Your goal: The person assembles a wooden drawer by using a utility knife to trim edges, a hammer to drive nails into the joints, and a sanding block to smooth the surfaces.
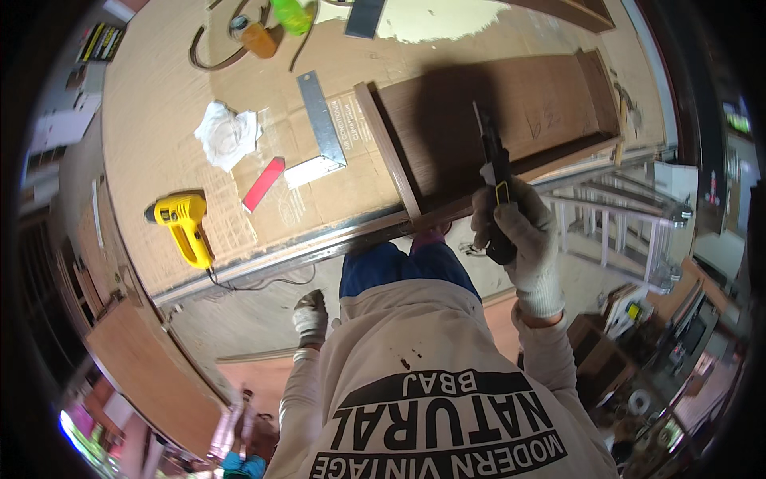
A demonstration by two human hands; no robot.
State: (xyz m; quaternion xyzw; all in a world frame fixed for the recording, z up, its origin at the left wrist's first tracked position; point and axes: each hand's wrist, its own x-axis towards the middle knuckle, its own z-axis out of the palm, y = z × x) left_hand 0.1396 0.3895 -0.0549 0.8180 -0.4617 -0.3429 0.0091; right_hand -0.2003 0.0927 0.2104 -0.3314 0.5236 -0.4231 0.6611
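Observation:
In my gloved right hand [523, 231] I grip a black utility knife [496, 164] with a yellow loop-shaped part, its thin blade pointing away from me. The knife is over the near side of a shallow brown wooden box [550, 88], which has raised edges and faint pencil-like marks inside. A dark shadow falls across the box floor. My gloved left hand [310, 315] hangs low by my side, off the table, with fingers curled into a loose fist; nothing shows in it. Closest to it on the table is a yellow heat gun [185, 227] with a cord.
Cardboard [159, 120] covers the table. On it lie a try square [323, 120], a red strip [263, 184], a crumpled white cloth [227, 134], an orange jar [259, 40] and a green bottle [293, 16]. A metal ladder [614, 231] is beyond the near right edge.

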